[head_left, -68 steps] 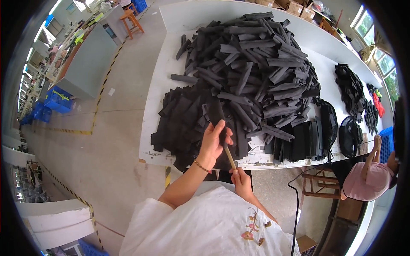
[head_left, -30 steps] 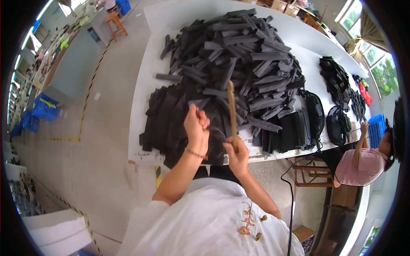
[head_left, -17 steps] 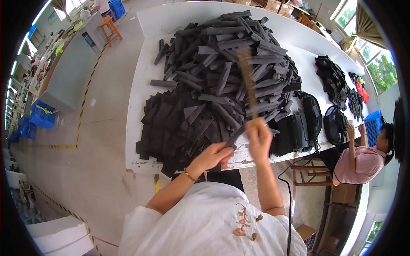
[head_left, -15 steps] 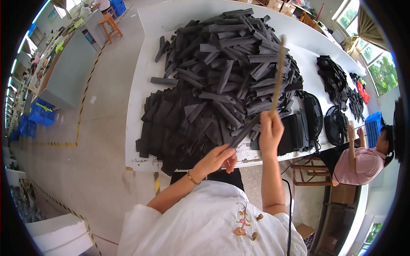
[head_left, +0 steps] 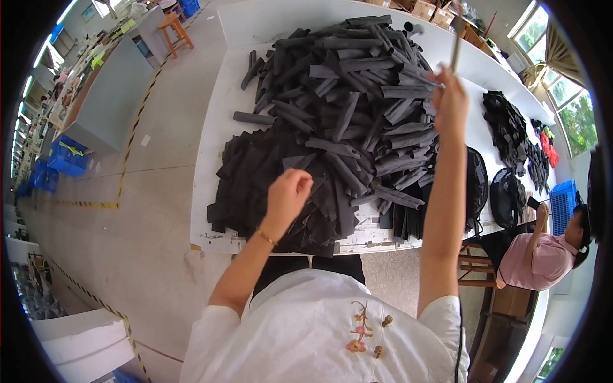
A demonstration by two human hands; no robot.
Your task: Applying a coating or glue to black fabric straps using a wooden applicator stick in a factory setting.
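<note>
My right hand is raised at the far right side of the pile, wrapped round a thin wooden stick that points up and away. Over the flat dark fabric pieces at the near left is my left hand, its fingers curled in; whatever they pinch, if anything, is hidden. Beyond lies a big heap of dark grey fabric tubes. One tube rests by the heap's near right edge, between my two arms.
All this lies on a white table with a raised back edge. At the right, a co-worker in a pink shirt sits near black mesh pieces and a blue crate. More black pieces lie farther back.
My right hand has moved up and away with the stick. My left hand has let go of the dark fabric piece and shifted left over the flat pieces. The co-worker's arm has moved.
</note>
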